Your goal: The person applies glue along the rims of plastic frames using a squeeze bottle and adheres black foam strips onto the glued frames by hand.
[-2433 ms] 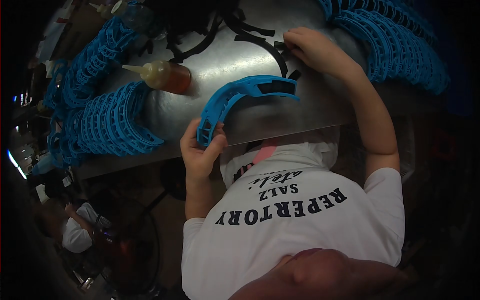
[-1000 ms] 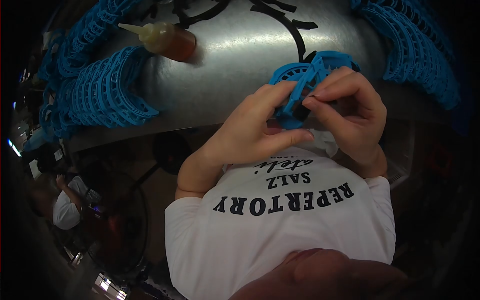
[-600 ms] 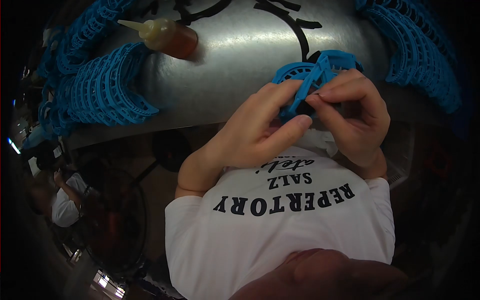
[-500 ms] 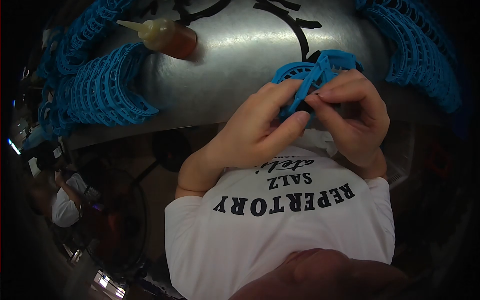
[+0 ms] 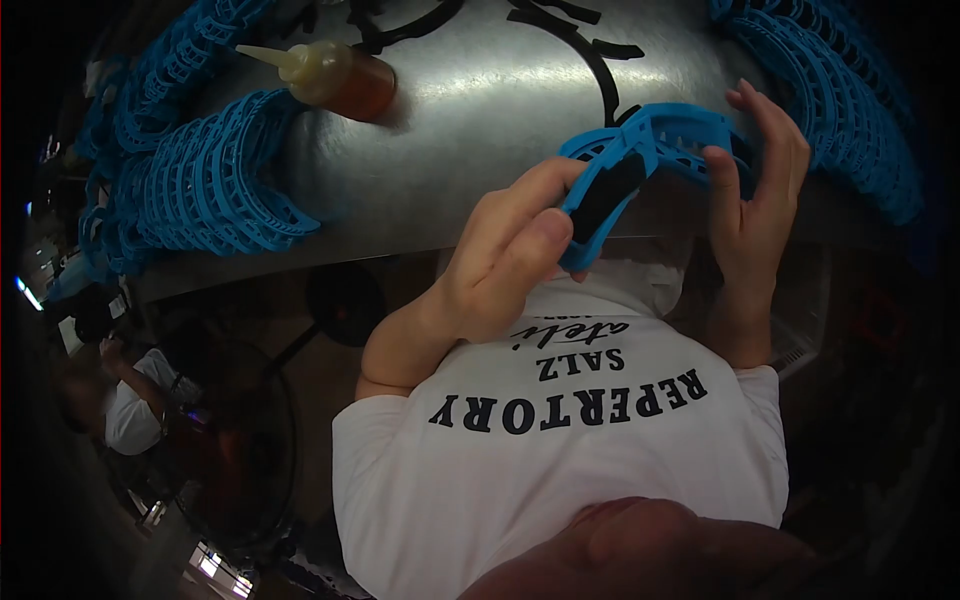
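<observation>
I hold a curved blue plastic frame just above the near edge of the metal table. A black strip lies along the inner side of its near end. My left hand grips that near end, thumb pressed beside the black strip. My right hand cups the far end of the frame, fingers stretched upward around it.
A row of stacked blue frames lies at the left, another pile at the right. An amber squeeze bottle lies on its side at the back left. Black curved strips lie at the back. Another person sits below left.
My hands, pinching together at the frame's near end before, have moved apart. The right hand slid to the far end and the frame has turned, showing the black strip seated inside.
</observation>
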Demonstrator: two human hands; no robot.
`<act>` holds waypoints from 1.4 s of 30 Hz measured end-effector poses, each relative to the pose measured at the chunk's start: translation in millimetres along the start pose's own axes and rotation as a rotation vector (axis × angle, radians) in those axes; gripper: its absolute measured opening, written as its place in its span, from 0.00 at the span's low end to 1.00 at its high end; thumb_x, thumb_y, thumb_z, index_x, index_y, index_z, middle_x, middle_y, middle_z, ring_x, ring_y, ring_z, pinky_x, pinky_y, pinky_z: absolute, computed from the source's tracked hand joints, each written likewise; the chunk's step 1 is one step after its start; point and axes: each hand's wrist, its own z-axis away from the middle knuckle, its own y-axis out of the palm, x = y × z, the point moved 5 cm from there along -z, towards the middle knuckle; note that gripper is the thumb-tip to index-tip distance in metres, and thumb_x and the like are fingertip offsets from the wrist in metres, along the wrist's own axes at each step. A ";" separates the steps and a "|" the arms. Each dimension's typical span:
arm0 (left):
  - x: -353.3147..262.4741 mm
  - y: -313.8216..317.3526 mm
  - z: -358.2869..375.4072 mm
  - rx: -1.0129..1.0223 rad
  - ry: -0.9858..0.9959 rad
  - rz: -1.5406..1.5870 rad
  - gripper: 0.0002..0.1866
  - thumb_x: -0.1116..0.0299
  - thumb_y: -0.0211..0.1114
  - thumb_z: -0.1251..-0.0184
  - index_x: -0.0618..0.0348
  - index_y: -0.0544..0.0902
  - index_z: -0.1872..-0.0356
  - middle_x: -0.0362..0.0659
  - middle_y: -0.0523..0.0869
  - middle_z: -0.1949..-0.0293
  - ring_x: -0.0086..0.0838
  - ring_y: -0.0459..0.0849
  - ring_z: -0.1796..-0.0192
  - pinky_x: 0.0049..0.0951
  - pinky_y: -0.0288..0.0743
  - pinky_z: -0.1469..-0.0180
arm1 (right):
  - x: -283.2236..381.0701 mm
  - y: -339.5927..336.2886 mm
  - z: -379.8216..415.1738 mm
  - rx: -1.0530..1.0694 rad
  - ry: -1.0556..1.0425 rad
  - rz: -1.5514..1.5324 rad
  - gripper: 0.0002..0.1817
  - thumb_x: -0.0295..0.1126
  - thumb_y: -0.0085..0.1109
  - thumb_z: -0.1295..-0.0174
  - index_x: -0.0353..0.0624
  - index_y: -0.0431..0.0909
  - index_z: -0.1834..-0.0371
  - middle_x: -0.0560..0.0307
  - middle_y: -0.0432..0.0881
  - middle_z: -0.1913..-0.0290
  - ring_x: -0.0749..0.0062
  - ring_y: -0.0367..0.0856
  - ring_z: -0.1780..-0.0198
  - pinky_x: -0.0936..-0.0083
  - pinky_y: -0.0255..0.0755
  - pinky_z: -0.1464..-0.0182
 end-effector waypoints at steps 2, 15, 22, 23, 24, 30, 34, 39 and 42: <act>1.7 -0.5 -0.3 -0.011 0.002 0.007 0.25 0.55 0.48 0.29 0.70 0.69 0.45 0.44 0.79 0.65 0.20 0.75 0.76 0.19 0.67 0.70 | -10.6 -3.3 7.9 0.057 0.081 -0.196 0.23 0.31 0.68 0.45 0.40 0.73 0.47 0.54 0.76 0.60 0.76 0.74 0.62 0.82 0.70 0.63; 0.9 -2.4 -5.5 0.070 -0.093 -0.123 0.21 0.56 0.50 0.28 0.69 0.74 0.52 0.43 0.81 0.65 0.17 0.73 0.80 0.16 0.66 0.72 | 14.8 -38.0 8.4 0.074 0.037 -0.374 0.25 0.31 0.71 0.50 0.39 0.74 0.48 0.55 0.78 0.64 0.74 0.76 0.67 0.84 0.70 0.68; 2.9 -3.3 -10.5 0.032 -0.069 -0.058 0.17 0.58 0.52 0.28 0.64 0.76 0.57 0.35 0.71 0.86 0.15 0.69 0.82 0.18 0.59 0.76 | 21.1 -37.6 7.2 0.033 -0.057 -0.331 0.25 0.30 0.72 0.52 0.39 0.75 0.49 0.54 0.79 0.63 0.74 0.78 0.69 0.84 0.72 0.73; 5.0 -5.7 -10.3 0.031 -0.123 -0.037 0.16 0.59 0.55 0.29 0.65 0.77 0.57 0.35 0.72 0.85 0.15 0.70 0.81 0.17 0.60 0.75 | 22.6 -36.4 7.4 0.024 -0.058 -0.330 0.25 0.30 0.72 0.52 0.40 0.75 0.49 0.54 0.79 0.64 0.73 0.78 0.69 0.84 0.72 0.74; 6.8 -8.0 -9.7 0.029 -0.176 -0.015 0.16 0.59 0.57 0.31 0.65 0.77 0.57 0.36 0.74 0.83 0.15 0.71 0.79 0.17 0.60 0.74 | 23.5 -35.9 7.4 0.015 -0.061 -0.330 0.25 0.29 0.72 0.52 0.40 0.75 0.50 0.54 0.79 0.64 0.73 0.78 0.69 0.84 0.72 0.74; 4.3 -3.5 -9.5 -0.072 0.070 -0.004 0.16 0.66 0.69 0.40 0.66 0.79 0.55 0.39 0.81 0.73 0.18 0.78 0.70 0.18 0.72 0.66 | 10.6 -31.6 11.1 -0.019 0.050 -0.402 0.22 0.30 0.70 0.49 0.40 0.75 0.50 0.55 0.79 0.65 0.76 0.77 0.67 0.85 0.71 0.69; -5.8 -6.6 0.7 -0.414 0.452 -0.376 0.21 0.75 0.75 0.51 0.65 0.81 0.53 0.45 0.83 0.64 0.27 0.83 0.61 0.28 0.80 0.55 | -4.1 -25.4 18.7 -0.064 0.222 -0.506 0.20 0.32 0.68 0.45 0.39 0.75 0.50 0.57 0.78 0.65 0.78 0.76 0.66 0.86 0.69 0.65; -17.8 4.4 7.6 -0.370 0.752 -0.963 0.26 0.77 0.76 0.57 0.64 0.81 0.51 0.50 0.83 0.60 0.37 0.84 0.57 0.39 0.80 0.49 | -5.6 -20.9 20.7 -0.133 0.239 -0.589 0.20 0.34 0.67 0.44 0.39 0.75 0.50 0.58 0.77 0.64 0.80 0.75 0.66 0.87 0.68 0.64; -19.2 5.7 10.0 -0.363 0.783 -1.064 0.26 0.77 0.76 0.58 0.64 0.81 0.52 0.52 0.82 0.59 0.40 0.83 0.57 0.40 0.81 0.51 | -4.5 -21.8 23.1 -0.152 0.218 -0.594 0.21 0.34 0.67 0.43 0.39 0.74 0.49 0.58 0.76 0.64 0.80 0.75 0.66 0.86 0.68 0.64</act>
